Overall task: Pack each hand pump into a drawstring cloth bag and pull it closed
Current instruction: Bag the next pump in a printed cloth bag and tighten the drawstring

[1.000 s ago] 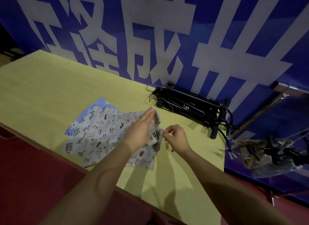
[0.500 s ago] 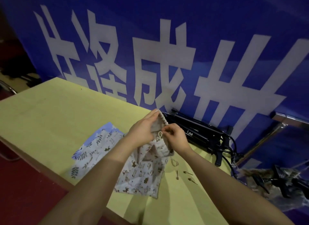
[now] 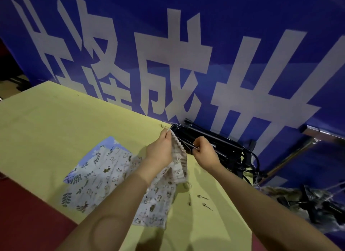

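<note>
There is one view only, from the person's head, looking forward and down across the yellow table (image 3: 56, 120) toward its far edge, where a blue banner (image 3: 261, 26) stands. It sits close: both forearms run up from the bottom edge, and the table's near edge cuts across the lower left.

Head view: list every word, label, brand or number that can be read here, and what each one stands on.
"成" on the blue banner with large white characters behind the yellow-green table.
The banner's other white characters, left and right of it, are cut off or partly hidden; not read with certainty.
Black hand pumps by the banner: no legible marking.
Animal-print drawstring cloth bag: pictures only, no text.
</note>
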